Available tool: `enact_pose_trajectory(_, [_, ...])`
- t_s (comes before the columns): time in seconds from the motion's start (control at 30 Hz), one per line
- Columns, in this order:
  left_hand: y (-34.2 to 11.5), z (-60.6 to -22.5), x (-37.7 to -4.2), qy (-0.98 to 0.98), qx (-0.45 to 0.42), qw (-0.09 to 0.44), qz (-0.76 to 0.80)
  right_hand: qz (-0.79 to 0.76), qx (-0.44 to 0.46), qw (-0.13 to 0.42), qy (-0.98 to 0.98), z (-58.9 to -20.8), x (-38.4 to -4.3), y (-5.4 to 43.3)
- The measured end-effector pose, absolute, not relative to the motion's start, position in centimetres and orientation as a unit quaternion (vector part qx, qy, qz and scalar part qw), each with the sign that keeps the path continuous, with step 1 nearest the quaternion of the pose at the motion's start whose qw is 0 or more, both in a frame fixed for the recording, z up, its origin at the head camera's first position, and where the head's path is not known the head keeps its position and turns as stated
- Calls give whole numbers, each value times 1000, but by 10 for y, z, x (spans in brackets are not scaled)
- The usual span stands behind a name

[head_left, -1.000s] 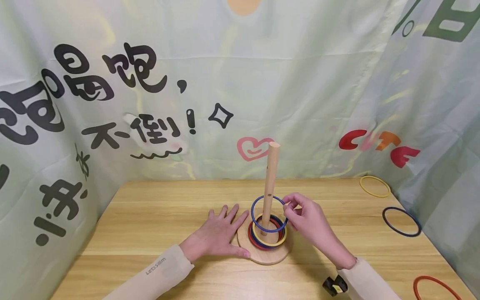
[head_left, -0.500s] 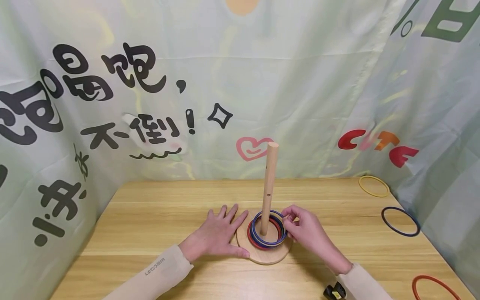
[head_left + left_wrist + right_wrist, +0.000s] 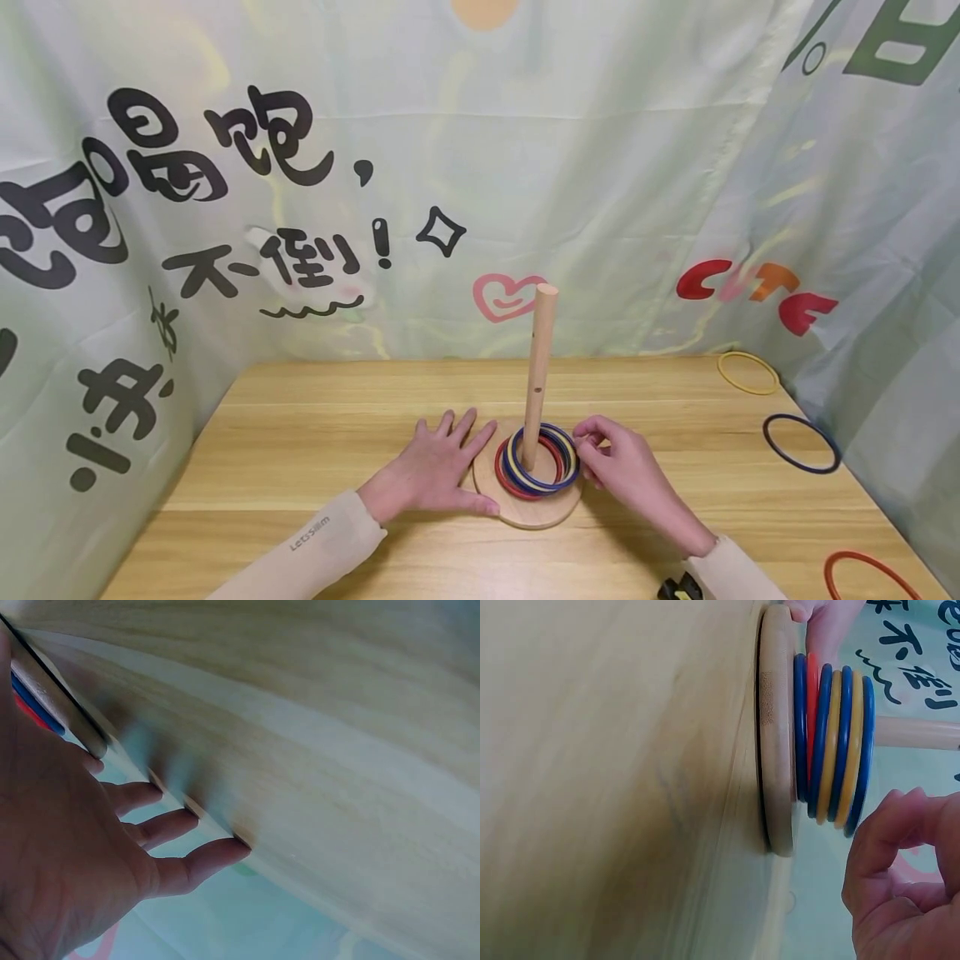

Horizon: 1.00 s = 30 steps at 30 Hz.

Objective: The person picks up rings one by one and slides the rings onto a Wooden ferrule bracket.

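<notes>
A wooden peg (image 3: 539, 375) stands upright on a round wooden base (image 3: 534, 520). Several red, blue and yellow rings lie stacked around its foot, with a blue ring (image 3: 868, 750) on top. My left hand (image 3: 442, 467) spreads flat at the base's left edge, its thumb and forefinger against it; the other fingertips rest on the tabletop in the left wrist view. Just right of the stack is my right hand (image 3: 630, 467), thumb and forefinger tips together with nothing between them. In the right wrist view its curled fingers (image 3: 870, 862) are close beside the top ring.
Along the right side of the wooden table (image 3: 315, 417) lie a yellow ring (image 3: 776, 382), a dark blue ring (image 3: 832, 462) and a red ring (image 3: 829, 575). Printed curtains (image 3: 600, 183) enclose the back and sides.
My right hand has lowered the blue ring down around the peg onto the stack, let it go and shifted slightly right. My left hand has stayed at the base.
</notes>
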<state>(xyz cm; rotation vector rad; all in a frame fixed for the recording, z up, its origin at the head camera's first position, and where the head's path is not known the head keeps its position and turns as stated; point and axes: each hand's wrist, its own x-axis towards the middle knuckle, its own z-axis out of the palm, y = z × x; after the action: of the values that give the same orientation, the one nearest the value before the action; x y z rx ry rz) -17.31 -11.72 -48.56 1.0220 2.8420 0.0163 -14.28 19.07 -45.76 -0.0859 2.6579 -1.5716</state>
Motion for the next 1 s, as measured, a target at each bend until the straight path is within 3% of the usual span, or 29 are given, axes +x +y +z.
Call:
enact_pose_trajectory(0.13, [-117, -484, -173, 939, 338, 61, 8, -500, -27, 7, 865, -454, -134, 203])
enact_pose_trajectory(0.6, [-117, -484, -172, 939, 338, 61, 9, -414, 7, -153, 898, -452, -81, 297])
enact_pose_trajectory(0.77, [-117, -484, -172, 939, 338, 63, 2, -375, 81, -128, 915, -454, -62, 341])
enact_pose_trajectory(1.0, [-117, -483, -173, 938, 343, 57, -4, -323, 183, -40, 927, -470, -48, 393])
